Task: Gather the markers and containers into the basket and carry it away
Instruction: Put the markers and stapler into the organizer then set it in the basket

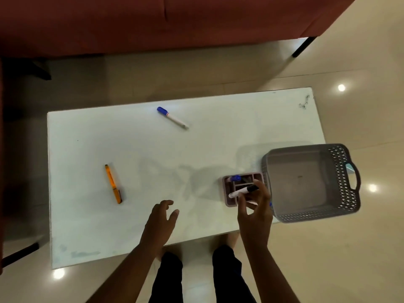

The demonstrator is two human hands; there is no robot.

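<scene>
- My right hand (254, 206) covers the near part of the pink divided container (232, 189), so I cannot see how many compartments it has or all that lies in them; one blue cap (236, 178) shows at its far edge, its body hidden.
- A small blue spot at my right hand's 3 o'clock, against the basket wall, is too small to make out.
- The scribble (304, 102) at the table's far right corner is unreadable.
- My forearms run out of the bottom of the view.
- My right hand pinches a white marker with a black cap (243, 190) between fingertips and thumb, held level over the pink container.
- My left hand (160, 221) is empty, fingers loosely spread above the white table (131, 149).
- The grey basket (347, 178) sits at my right hand's 2 o'clock, just beside the pink container, overhanging the table's right edge; it looks empty.
- The orange marker (113, 183) lies at my left hand's 10 o'clock, well apart.
- The blue-capped marker (172, 117) lies at 12 o'clock from my left hand, near the far edge.
</scene>
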